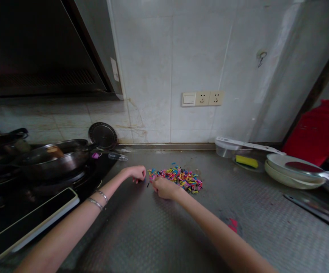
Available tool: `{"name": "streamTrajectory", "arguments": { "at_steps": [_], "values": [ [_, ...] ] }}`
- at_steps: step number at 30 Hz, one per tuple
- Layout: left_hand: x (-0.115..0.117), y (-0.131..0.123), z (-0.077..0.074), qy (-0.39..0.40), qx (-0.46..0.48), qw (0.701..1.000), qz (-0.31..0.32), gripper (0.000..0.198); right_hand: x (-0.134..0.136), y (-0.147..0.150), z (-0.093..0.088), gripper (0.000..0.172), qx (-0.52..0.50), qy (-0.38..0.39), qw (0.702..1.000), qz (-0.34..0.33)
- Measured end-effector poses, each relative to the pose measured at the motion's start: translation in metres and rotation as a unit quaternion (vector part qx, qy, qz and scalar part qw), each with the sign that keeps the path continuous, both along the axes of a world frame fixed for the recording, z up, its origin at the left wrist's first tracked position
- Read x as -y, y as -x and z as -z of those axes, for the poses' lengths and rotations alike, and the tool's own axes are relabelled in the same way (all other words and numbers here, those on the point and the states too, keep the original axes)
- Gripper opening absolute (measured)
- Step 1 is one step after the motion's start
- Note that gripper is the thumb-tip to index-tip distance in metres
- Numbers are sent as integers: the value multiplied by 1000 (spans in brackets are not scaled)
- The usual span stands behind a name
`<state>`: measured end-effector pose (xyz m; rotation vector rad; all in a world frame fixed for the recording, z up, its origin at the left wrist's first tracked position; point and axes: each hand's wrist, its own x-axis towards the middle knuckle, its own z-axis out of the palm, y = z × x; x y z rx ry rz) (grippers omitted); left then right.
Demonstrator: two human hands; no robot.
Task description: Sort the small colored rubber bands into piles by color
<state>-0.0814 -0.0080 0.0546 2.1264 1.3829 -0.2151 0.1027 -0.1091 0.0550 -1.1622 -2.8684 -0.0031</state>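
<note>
Right forearm: best kept steady.
Left grip: curled, contents unseen.
Right grip: curled at colourful pieces, hold unclear.

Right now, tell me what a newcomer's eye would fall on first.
Probably the pile of small, brightly coloured pieces on the grey counter, with the right hand at its left edge and the left hand further left. Next, perhaps, the big red container at the far right, and the yellow sponge left of the bowls.
</note>
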Motion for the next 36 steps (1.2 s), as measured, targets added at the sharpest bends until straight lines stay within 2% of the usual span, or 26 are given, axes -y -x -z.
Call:
{"name": "streamTrajectory", "arguments": {
  "at_steps": [4,8,11,13,15,17,19,21,23,24,27,30,33,36],
  "values": [
    [-5,-8,6,23,87,996,-6,8,-5,-17,-8,24,14,-16,998,58],
    [-3,-17,0,41,227,973,0,14,-6,-32,-15,24,-24,-34,995,85],
    [-2,-16,-8,-31,259,964,-56,19,-6,-41,-20,24,-68,-30,993,90],
    [-4,-11,-11,-113,201,966,-118,18,-4,-44,-22,24,-95,-10,992,81],
    [-7,-5,-8,-160,126,967,-153,15,1,-44,-21,23,-117,31,991,57],
    [-10,-1,-2,-155,89,971,-157,14,8,-42,-19,22,-142,93,985,23],
    [-12,-1,6,-128,94,975,-153,14,15,-40,-13,26,-156,195,968,-6],
    [-13,-6,12,-104,118,976,-150,15,20,-38,-6,31,-147,311,939,-21],
    [-12,-14,15,-82,163,973,-145,15,22,-37,1,32,-141,367,919,-19],
    [-11,-19,16,-72,191,969,-140,16,22,-37,3,30,-150,353,923,-13],
    [-9,-29,14,-66,264,954,-122,20,17,-37,7,24,-197,224,954,17],
    [-9,-28,10,-117,260,951,-122,24,13,-34,3,27,-237,140,961,26],
    [-11,-12,2,-248,169,948,-108,24,12,-27,-4,27,-270,110,956,0],
    [-14,17,-8,-382,11,921,-80,35,11,-21,-9,29,-292,86,952,-34]
  ]
}}
